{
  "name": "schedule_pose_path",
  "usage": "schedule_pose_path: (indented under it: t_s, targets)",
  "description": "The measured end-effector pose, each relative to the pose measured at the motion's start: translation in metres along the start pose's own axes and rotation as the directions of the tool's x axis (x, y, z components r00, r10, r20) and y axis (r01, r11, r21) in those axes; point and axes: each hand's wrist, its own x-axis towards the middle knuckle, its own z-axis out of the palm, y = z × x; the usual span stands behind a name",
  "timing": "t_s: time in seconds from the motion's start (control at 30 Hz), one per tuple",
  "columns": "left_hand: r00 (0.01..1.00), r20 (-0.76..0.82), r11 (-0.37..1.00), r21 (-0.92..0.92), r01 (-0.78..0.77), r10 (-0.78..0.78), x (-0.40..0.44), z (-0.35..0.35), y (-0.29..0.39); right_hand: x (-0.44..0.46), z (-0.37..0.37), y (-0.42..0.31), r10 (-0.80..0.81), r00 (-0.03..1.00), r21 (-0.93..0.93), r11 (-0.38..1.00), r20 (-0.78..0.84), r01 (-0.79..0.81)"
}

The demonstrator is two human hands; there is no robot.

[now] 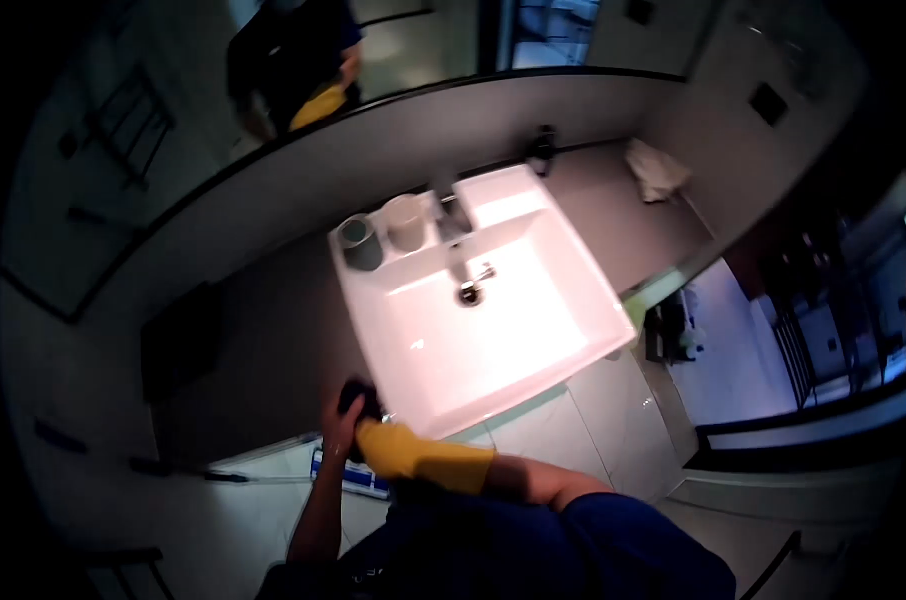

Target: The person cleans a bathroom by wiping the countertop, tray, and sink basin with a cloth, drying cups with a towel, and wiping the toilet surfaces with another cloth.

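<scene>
We observe the left hand just off the sink's near-left corner, raised on an upright forearm, with its fingers bent round a dark, soft-looking bundle. We record the right arm reaching across the body from the right, its forearm nearly level; the right hand, in a smooth yellow glove, meets the bundle from below. We cannot tell whether its fingers are apart or together. The bundle lies between both hands, close to the sink's left wall.

Materials: the sink is glossy white, squarish, with a round metal drain inside. On its far-left ledge we note two rounded cups, one greenish, one pale, with a metal faucet beside them. Right of the sink, a crumpled pale cloth rests on the matte counter.
</scene>
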Motion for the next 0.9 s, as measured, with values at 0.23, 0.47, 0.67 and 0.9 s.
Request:
schedule_pose_path:
  t_s: [0.23, 0.47, 0.67, 0.9]
  targets:
    - [0.808, 0.383, 0.193, -0.924, 0.331, 0.447, -0.050, 0.089, 0.095, -0.181, -0.133, 0.081, 0.016, 0.975, 0.852, 0.490, -0.221, 0.185]
    - [0.525, 0.212, 0.546, -0.054, -0.836, 0.824, -0.043, 0.219, 0.282, -0.217, -0.246, 0.111, 0.378, 0.435, 0.570, 0.427, -0.818, 0.702]
    - [0.977, 0.055, 0.847, -0.509, -0.151, 0.207, 0.077, 0.211, 0.220, -0.205, -0.332, 0.231, 0.369, 0.311, 0.473, 0.780, -0.876, 0.410]
    - [0.973, 0.194, 0.228, -0.960, 0.162, 0.126, 0.207, 0.150, 0.244, -0.171, -0.283, 0.397, 0.613, 0.492, 0.314, 0.766, -0.618, -0.561]
